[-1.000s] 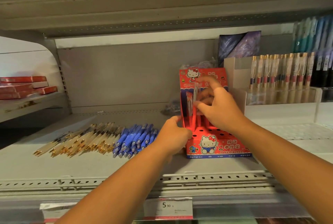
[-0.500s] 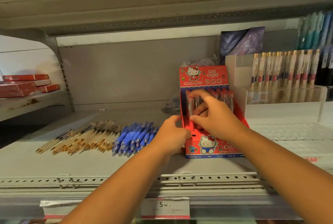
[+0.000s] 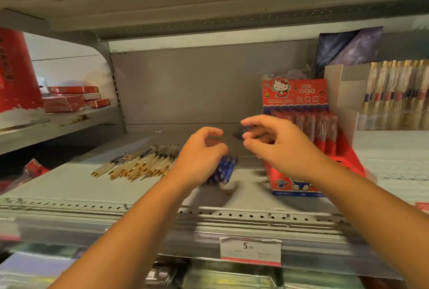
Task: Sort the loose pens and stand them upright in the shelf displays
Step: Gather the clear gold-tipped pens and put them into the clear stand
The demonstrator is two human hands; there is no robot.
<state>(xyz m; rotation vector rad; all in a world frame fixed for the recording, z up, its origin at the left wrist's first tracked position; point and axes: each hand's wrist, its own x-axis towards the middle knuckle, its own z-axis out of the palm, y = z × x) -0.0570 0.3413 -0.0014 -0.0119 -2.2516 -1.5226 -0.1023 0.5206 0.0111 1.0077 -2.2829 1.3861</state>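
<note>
Head view. A grey metal shelf [image 3: 69,184] with a perforated front rail spans the frame, closed behind by a plain grey back panel [image 3: 185,84].

At right on the shelf stands a pale display stand [image 3: 343,88] filled with upright gold-trimmed pens [image 3: 394,88]. A dark purple folder [image 3: 348,49] leans behind it.

Just left of that stand sits the red cartoon-cat display box [image 3: 294,93], with a row of red pens [image 3: 311,126] upright in its rear section. Its lower front is partly hidden by the right forearm.

On a neighbouring shelf at far left lie flat red boxes [image 3: 69,100].

The right hand [image 3: 283,149] hovers in front of the display box's left edge. Its grip is loose, thumb and fingers apart, with nothing held; motion blur softens the fingertips.

The left hand [image 3: 199,158] hovers just left of it, above the loose pens. Its grip is half curled and empty.

Loose clear pens with gold tips [image 3: 139,163] lie flat in a fanned heap at centre left.

Beside them, loose blue pens [image 3: 226,169] lie flat, mostly covered by the left hand.

A price label [image 3: 250,250] reading 5.90 hangs on the shelf's front strip.
</note>
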